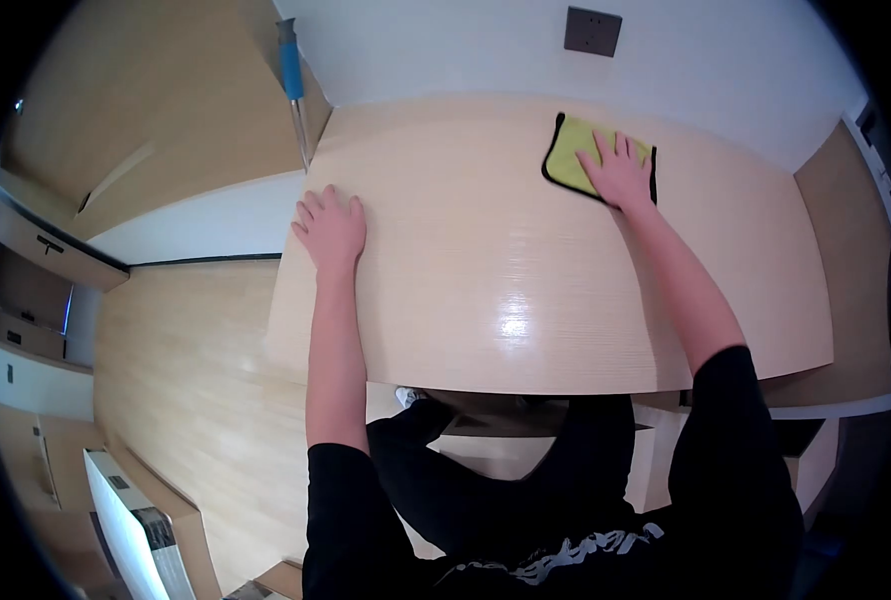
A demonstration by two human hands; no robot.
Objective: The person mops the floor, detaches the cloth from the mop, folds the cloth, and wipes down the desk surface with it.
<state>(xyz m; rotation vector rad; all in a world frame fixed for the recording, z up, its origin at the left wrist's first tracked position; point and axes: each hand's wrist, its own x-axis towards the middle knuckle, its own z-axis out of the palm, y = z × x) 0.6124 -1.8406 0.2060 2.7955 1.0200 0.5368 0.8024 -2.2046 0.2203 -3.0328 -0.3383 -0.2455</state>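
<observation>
- Cloth [568, 160], yellow-green with black edging, lies flat on the far right part of a pale wood-grain surface [446, 250], near the white wall [446, 45].
- Right hand [624, 180] rests palm down on the cloth, fingers spread open and pointing toward the wall; it covers part of the fabric without closing around it.
- Left hand [333, 232] lies open on the surface at its left edge, fingers apart, with hold of nothing.
- Blue-handled tool [291, 65] stands beyond the left hand, beside a wooden panel at the surface's far left corner.
- Dark socket plate [594, 32] sits on the wall above the cloth.
- Bright glare marks the surface between the two forearms, nearer the person, who wears black with pale lettering on the shirt [566, 555].
- Wood-look floor [186, 340] stretches to the left.
</observation>
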